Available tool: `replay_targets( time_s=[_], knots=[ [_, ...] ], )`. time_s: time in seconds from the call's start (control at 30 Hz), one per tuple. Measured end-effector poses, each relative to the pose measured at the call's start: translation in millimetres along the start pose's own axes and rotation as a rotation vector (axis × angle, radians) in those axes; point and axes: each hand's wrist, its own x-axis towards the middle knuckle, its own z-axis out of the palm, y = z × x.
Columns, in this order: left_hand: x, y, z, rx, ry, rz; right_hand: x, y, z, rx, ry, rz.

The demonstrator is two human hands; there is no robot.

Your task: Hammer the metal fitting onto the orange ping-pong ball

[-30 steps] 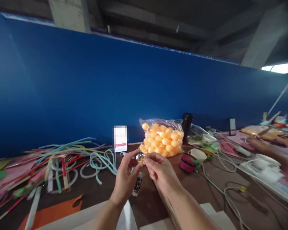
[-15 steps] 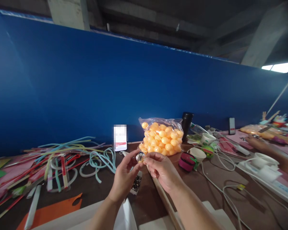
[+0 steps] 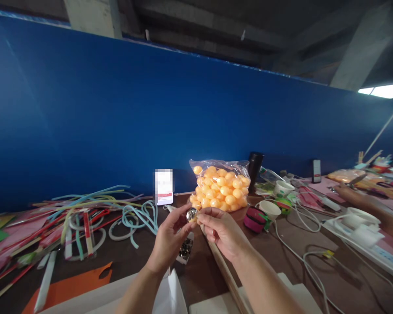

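A small shiny silver ball (image 3: 192,214) is gripped between the thumb and fingers of my left hand (image 3: 171,235). My right hand (image 3: 223,232) is closed in a pinch at the ball's right edge; whatever sits between those fingertips is too small to make out. Below the left fingers, partly hidden by them, lies a small white box (image 3: 185,249) with several shiny dark and silver pieces in it. Just behind both hands stands a clear plastic bag (image 3: 220,185) full of orange balls.
Pale blue tubes (image 3: 134,218) and red-and-white strips lie at left, near orange paper (image 3: 75,283). A phone (image 3: 164,187) leans on the blue wall. To the right are a magenta pouch (image 3: 253,219), paper cups (image 3: 270,209), cables and a power strip (image 3: 363,244). Another person's arm (image 3: 363,205) reaches in.
My hands stay almost in place, with the silver ball still held between them. At far right, the other person's hand and the dark blade-like tool in it have shifted slightly.
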Motion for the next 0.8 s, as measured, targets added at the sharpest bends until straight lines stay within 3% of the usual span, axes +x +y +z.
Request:
replay_targets(
  time_s=[0.37, 0.8],
  knots=[
    [-1, 3, 0.1, 0.041, 0.005, 0.020, 0, -1, 0, -0.016, -0.014, -0.022],
    [0, 13, -1.2, -0.024, 0.014, 0.037, -7, -2, 4, -0.253, -0.060, -0.230]
  ],
)
